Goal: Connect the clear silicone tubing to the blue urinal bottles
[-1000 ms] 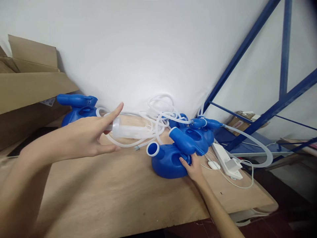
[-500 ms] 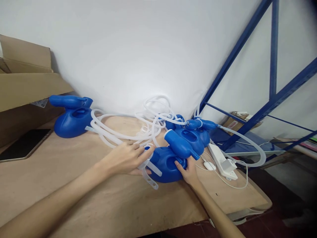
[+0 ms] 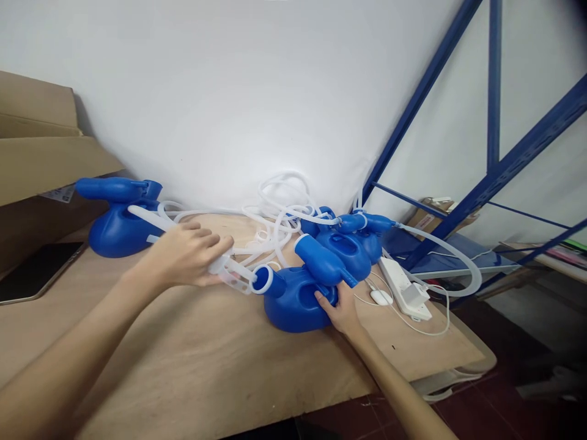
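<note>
My right hand (image 3: 342, 310) is wrapped round the handle of a blue plastic urinal bottle (image 3: 293, 313). The bottle's round mouth, with a white rim, faces left and is uncovered. A blue funnel-shaped piece (image 3: 323, 263) lies along the bottle's top. To the left, my left hand (image 3: 188, 253) is closed on a translucent cap (image 3: 223, 267), whose strap with holes points toward the mouth; its tip is near or touching the rim. A translucent hose (image 3: 149, 217) runs behind the left hand; its join to the cap is hidden by the fingers.
Another blue bottle (image 3: 120, 229) stands at left beside a phone (image 3: 39, 272) and cardboard box (image 3: 50, 165). More blue bottles (image 3: 342, 247) and tangled hoses (image 3: 279, 226) lie along the wall. A power strip (image 3: 403, 290) and cable sit right, near blue metal shelving (image 3: 424, 91).
My left hand has pulled the cap and strap away from the bottle's mouth, up and to the left, so the opening now shows. My right hand keeps its hold on the bottle.
</note>
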